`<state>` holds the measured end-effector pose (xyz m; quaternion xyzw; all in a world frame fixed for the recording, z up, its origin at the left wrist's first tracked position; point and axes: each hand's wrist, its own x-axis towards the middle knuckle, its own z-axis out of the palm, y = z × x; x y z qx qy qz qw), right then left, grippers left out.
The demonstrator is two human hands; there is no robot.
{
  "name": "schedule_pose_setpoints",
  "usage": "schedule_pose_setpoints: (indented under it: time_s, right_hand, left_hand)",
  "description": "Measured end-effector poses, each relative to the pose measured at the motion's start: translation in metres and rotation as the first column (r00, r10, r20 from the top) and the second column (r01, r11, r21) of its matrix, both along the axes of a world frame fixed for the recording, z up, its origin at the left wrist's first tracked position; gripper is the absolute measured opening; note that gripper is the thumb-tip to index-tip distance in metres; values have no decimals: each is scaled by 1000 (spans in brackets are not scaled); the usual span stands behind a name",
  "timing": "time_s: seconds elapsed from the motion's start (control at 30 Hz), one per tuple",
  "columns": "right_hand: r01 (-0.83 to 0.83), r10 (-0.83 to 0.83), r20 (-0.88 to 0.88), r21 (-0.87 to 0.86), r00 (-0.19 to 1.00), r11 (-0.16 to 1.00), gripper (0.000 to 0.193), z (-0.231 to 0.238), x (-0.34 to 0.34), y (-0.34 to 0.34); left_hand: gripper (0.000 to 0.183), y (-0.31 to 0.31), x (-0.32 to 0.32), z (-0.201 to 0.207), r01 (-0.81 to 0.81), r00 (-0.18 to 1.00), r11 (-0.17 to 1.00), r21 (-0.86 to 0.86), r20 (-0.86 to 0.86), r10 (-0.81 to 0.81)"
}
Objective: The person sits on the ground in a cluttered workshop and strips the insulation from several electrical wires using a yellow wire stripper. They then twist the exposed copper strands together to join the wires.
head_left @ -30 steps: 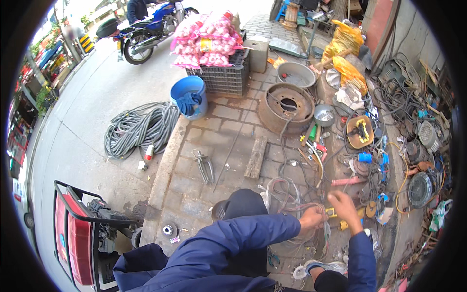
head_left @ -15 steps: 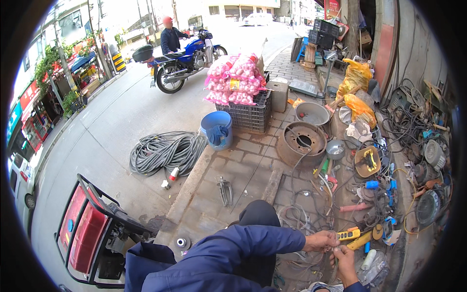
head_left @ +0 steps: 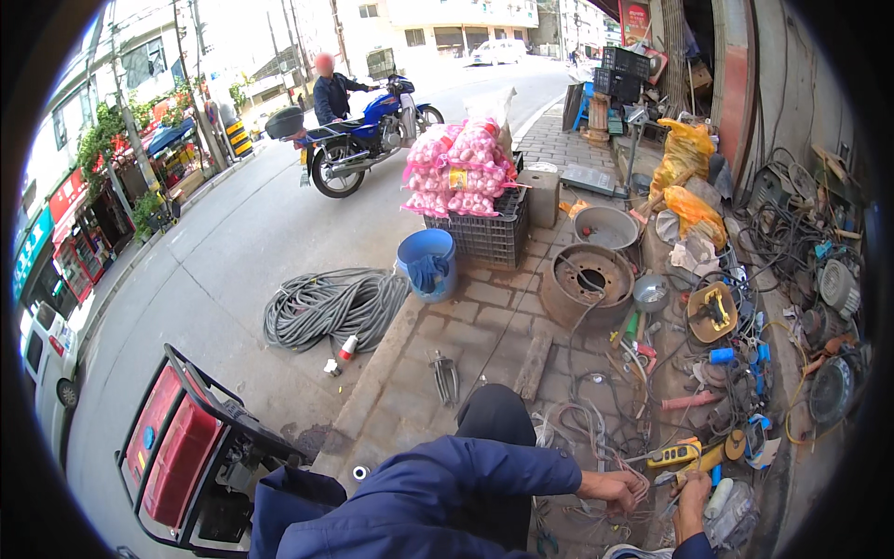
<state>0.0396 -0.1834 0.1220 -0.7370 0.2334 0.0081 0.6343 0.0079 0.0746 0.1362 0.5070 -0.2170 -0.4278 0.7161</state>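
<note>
My left hand [head_left: 615, 490], reaching across from the blue sleeve, has its fingers curled round thin pale wires [head_left: 640, 486] that fan out in loose strands. To its right, my right hand [head_left: 691, 501] is closed in a pinch on a thin wire, mostly hidden by the fingers. Just above both hands lies a yellow push-button control box [head_left: 673, 454], its cable running off to the left. A tangle of pale cable [head_left: 575, 424] spreads over the paving beyond my left hand.
Around lie a rusty wheel rim [head_left: 568, 296], a blue bucket [head_left: 436, 291], a metal puller [head_left: 445, 377], coiled black cable [head_left: 326, 312] and a red-tanked generator [head_left: 182, 447]. Scrap and motors crowd the right. Bagged garlic [head_left: 466, 168] sits on a crate; a person stands by a motorcycle [head_left: 372, 135].
My hands have moved apart from each other; the left went lower and now grasps a spread of wires, the right shifted rightward. The whole view has shifted slightly.
</note>
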Motion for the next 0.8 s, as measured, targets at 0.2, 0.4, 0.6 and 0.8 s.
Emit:
schedule_pose_setpoints:
  time_s: [0.2, 0.4, 0.6, 0.8]
  right_hand:
    - [222, -226, 13, 145, 974, 964, 19, 36, 50, -81]
    - [99, -216, 359, 316, 908, 944, 24, 153, 61, -92]
    - [34, -252, 533, 385, 808, 922, 24, 232, 37, -82]
    - [-243, 237, 142, 26, 961, 970, 30, 190, 17, -13]
  left_hand:
    - [12, 19, 7, -43, 1, 1000, 951, 309, -20, 5]
    - [19, 45, 2, -100, 109, 993, 782, 614, -28, -116]
    - [21, 42, -7, -128, -58, 818, 311, 949, 224, -530]
    - [25, 31, 9, -112, -121, 920, 764, 634, 361, -154]
